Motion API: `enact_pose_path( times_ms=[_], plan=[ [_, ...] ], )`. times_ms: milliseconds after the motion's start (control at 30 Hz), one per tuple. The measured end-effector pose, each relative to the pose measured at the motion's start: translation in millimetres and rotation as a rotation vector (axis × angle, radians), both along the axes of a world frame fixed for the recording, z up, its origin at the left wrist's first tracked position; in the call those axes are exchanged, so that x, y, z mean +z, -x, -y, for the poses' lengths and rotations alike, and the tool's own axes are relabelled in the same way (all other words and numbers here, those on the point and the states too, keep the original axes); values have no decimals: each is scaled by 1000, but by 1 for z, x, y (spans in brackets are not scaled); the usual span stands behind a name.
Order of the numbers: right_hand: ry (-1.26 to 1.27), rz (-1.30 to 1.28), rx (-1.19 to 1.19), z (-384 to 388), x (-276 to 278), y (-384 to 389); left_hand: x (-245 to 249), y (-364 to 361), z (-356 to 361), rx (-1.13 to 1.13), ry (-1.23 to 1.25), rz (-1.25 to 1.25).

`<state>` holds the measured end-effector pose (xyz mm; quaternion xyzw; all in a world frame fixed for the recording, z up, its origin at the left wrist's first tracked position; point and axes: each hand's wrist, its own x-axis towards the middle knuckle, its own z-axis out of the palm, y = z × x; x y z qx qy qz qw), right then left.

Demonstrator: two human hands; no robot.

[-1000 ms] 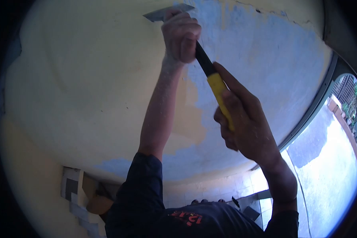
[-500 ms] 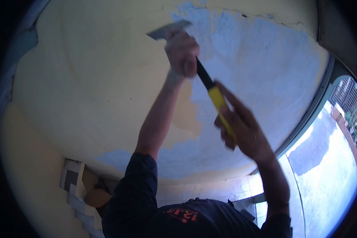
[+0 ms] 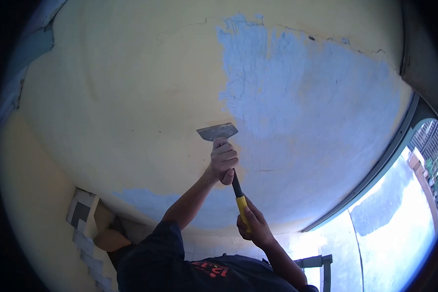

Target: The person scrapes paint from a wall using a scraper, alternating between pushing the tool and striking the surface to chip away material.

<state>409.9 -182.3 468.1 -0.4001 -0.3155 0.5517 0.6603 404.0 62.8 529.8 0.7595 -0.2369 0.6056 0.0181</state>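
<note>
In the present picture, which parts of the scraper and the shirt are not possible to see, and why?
Head view:
Long black scraper shaft: upper part hidden by the left hand's grip.
Yellow scraper handle: partly hidden by the right hand's grip.
Dark cloth shirt: cut off by the bottom edge; smaller red print too small to read.

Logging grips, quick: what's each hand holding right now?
Left hand: closed, holding the scraper just below its blade.
Right hand: closed, holding the scraper's yellow grip.
</note>
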Motion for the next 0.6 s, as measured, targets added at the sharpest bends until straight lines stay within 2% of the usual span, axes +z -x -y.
enact_pose_path(
  times_ms=[133,400,600],
  plan=[
    [22,8,-22,-20,-14,10,-20,10,-22,62,-25,-108],
    [-12,29,-179,-47,0,14,-4,-3,-42,-11,-5,-56],
    [17,44,-227,-62,-16,16,-4,-5,-51,-3,-52,-98]
  ],
)
